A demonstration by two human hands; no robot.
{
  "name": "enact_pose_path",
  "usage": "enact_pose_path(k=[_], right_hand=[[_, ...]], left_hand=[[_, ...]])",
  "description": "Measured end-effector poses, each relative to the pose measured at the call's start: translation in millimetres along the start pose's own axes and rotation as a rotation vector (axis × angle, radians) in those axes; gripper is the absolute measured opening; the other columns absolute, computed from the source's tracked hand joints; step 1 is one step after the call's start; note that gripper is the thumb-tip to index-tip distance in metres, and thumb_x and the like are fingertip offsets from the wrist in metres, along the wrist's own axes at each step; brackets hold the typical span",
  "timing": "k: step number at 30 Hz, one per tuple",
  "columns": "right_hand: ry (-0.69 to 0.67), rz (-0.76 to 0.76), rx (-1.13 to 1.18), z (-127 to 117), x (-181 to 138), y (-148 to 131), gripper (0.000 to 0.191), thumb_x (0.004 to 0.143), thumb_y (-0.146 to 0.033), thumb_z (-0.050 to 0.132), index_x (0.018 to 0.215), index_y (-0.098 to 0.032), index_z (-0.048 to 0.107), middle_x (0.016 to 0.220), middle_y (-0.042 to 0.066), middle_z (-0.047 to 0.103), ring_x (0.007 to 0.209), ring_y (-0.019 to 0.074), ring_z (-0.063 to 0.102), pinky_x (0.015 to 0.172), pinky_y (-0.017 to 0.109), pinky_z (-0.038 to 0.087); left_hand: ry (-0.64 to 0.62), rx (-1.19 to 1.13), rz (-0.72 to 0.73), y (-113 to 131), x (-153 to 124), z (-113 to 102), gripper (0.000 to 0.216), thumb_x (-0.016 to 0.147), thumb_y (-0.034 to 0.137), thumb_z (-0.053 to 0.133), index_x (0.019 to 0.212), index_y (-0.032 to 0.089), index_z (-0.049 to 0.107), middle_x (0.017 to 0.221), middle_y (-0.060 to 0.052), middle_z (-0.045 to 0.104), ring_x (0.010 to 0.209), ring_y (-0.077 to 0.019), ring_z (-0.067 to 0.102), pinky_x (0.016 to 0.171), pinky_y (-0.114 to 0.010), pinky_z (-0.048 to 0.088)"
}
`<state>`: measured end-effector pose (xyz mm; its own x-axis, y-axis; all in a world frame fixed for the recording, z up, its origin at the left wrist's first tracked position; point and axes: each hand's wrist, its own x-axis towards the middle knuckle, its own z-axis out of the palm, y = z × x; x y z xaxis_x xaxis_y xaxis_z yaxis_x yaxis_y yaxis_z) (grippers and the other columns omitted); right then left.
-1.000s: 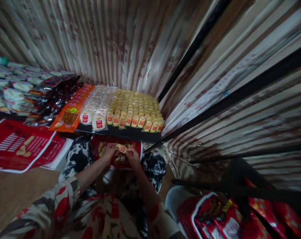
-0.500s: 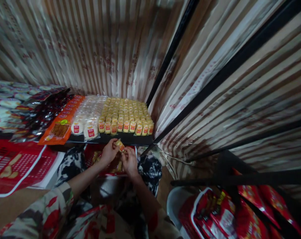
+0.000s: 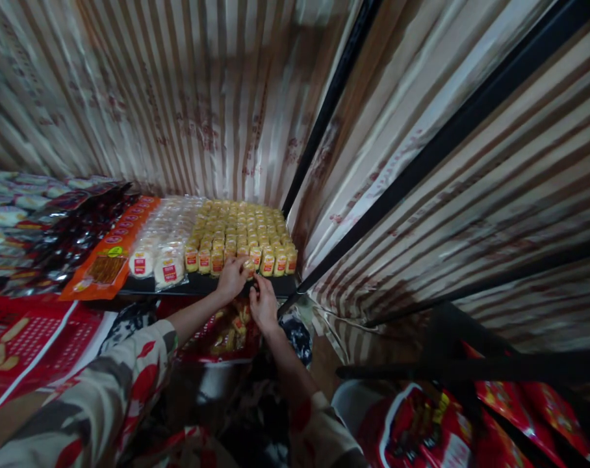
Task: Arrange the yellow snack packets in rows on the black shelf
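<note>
Small yellow wrapped snack packets (image 3: 236, 224) with red labels stand in tight rows on the black shelf (image 3: 202, 284). At the front edge of these rows, my left hand (image 3: 232, 279) pinches one snack packet (image 3: 249, 266) between thumb and fingers. My right hand (image 3: 264, 304) is just below and to the right, its thumb and index fingertips closed at the packet's lower edge. Below the shelf, over my lap, a red container (image 3: 197, 344) holds more yellow packets, partly hidden by my forearms.
Left on the shelf are round white packets (image 3: 169, 270), an orange bag (image 3: 102, 268) and dark shiny packs (image 3: 65, 237). A red carrier bag (image 3: 26, 351) lies lower left. Red snack bags (image 3: 426, 426) fill the lower right. Black poles (image 3: 373, 227) cross before a striped curtain (image 3: 217, 97).
Both hands have moved from above the red container up and forward to the front row of packets, carrying the snack packet. The view has shifted slightly.
</note>
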<state>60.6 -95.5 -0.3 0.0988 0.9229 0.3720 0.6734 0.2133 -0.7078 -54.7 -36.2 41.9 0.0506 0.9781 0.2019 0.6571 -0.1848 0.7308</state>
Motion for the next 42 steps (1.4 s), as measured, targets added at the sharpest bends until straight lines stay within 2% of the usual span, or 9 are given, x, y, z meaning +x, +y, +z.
enact_pose_path(k=[6, 11, 16, 18, 22, 25, 29, 35, 42], right_hand=[[-0.030, -0.033, -0.014, -1.4, 3.6, 13.3, 0.043, 0.084, -0.017, 0.038, 0.124, -0.016, 0.053, 0.111, 0.011, 0.058, 0.098, 0.0192, 0.057, 0.089, 0.035, 0.048], [0.016, -0.099, -0.088, 0.6, 0.8, 15.2, 0.043, 0.084, -0.017, 0.036, 0.123, -0.013, 0.053, 0.115, 0.013, 0.058, 0.109, 0.0214, 0.049, 0.097, 0.038, 0.042], [0.044, -0.103, -0.141, 2.5, 4.0, 14.4, 0.044, 0.083, -0.016, 0.039, 0.125, -0.012, 0.053, 0.118, 0.012, 0.057, 0.111, 0.0225, 0.045, 0.099, 0.039, 0.040], [0.049, -0.083, -0.136, 4.0, 5.9, 14.5, 0.046, 0.082, -0.016, 0.039, 0.127, -0.013, 0.051, 0.119, 0.012, 0.056, 0.112, 0.0225, 0.044, 0.098, 0.038, 0.040], [0.048, -0.032, -0.141, 6.9, 8.9, 14.0, 0.047, 0.081, -0.016, 0.039, 0.127, -0.013, 0.051, 0.115, 0.014, 0.055, 0.108, 0.0237, 0.046, 0.096, 0.040, 0.041], [0.058, -0.010, -0.131, 8.1, 9.8, 13.7, 0.047, 0.082, -0.017, 0.039, 0.127, -0.014, 0.051, 0.112, 0.013, 0.055, 0.106, 0.0235, 0.046, 0.095, 0.040, 0.041], [0.067, 0.015, -0.135, 10.0, 9.9, 16.2, 0.048, 0.082, -0.017, 0.039, 0.128, -0.017, 0.050, 0.108, 0.012, 0.054, 0.103, 0.0227, 0.046, 0.093, 0.038, 0.042], [0.063, 0.026, -0.155, 12.4, 11.7, 19.1, 0.048, 0.081, -0.017, 0.039, 0.128, -0.018, 0.051, 0.105, 0.011, 0.054, 0.099, 0.0221, 0.047, 0.092, 0.037, 0.042], [0.061, 0.030, -0.186, 14.6, 13.7, 16.6, 0.048, 0.082, -0.016, 0.039, 0.128, -0.019, 0.051, 0.104, 0.011, 0.057, 0.100, 0.0228, 0.048, 0.091, 0.037, 0.042]], left_hand=[[-0.034, 0.070, 0.004, 11.0, 7.6, 10.9, 0.037, 0.082, 0.016, 0.051, 0.117, 0.019, 0.059, 0.110, -0.008, 0.055, 0.098, -0.0182, 0.056, 0.088, -0.029, 0.045], [-0.056, 0.122, 0.013, 16.0, 13.1, 12.1, 0.036, 0.083, 0.019, 0.050, 0.118, 0.019, 0.059, 0.108, -0.008, 0.056, 0.098, -0.0198, 0.056, 0.086, -0.030, 0.046], [-0.039, 0.093, 0.008, 16.7, 17.0, 17.8, 0.042, 0.082, 0.017, 0.051, 0.123, 0.016, 0.050, 0.112, -0.010, 0.054, 0.098, -0.0202, 0.056, 0.089, -0.032, 0.045], [-0.007, 0.051, 0.007, 15.9, 15.9, 20.5, 0.043, 0.081, 0.016, 0.052, 0.123, 0.014, 0.047, 0.113, -0.011, 0.053, 0.095, -0.0192, 0.057, 0.088, -0.033, 0.046], [0.061, -0.019, 0.010, 12.5, 7.9, 24.7, 0.042, 0.081, 0.016, 0.052, 0.122, 0.013, 0.043, 0.110, -0.011, 0.051, 0.076, -0.0149, 0.057, 0.078, -0.033, 0.049], [0.108, -0.050, 0.037, 8.8, 1.1, 27.0, 0.035, 0.081, 0.017, 0.052, 0.116, 0.016, 0.045, 0.105, -0.008, 0.050, 0.075, -0.0139, 0.056, 0.077, -0.031, 0.049], [0.086, -0.061, 0.052, 3.8, -1.4, 29.9, 0.029, 0.082, 0.018, 0.051, 0.111, 0.017, 0.049, 0.101, -0.006, 0.050, 0.075, -0.0135, 0.056, 0.075, -0.029, 0.049], [0.066, -0.071, 0.050, -0.9, 7.4, 32.7, 0.029, 0.084, 0.018, 0.047, 0.113, 0.016, 0.052, 0.096, -0.006, 0.054, 0.087, -0.0171, 0.055, 0.082, -0.030, 0.046], [0.043, -0.056, 0.036, -4.3, 13.7, 37.1, 0.032, 0.084, 0.016, 0.047, 0.115, 0.018, 0.052, 0.096, -0.005, 0.058, 0.085, -0.0166, 0.056, 0.080, -0.029, 0.046]])
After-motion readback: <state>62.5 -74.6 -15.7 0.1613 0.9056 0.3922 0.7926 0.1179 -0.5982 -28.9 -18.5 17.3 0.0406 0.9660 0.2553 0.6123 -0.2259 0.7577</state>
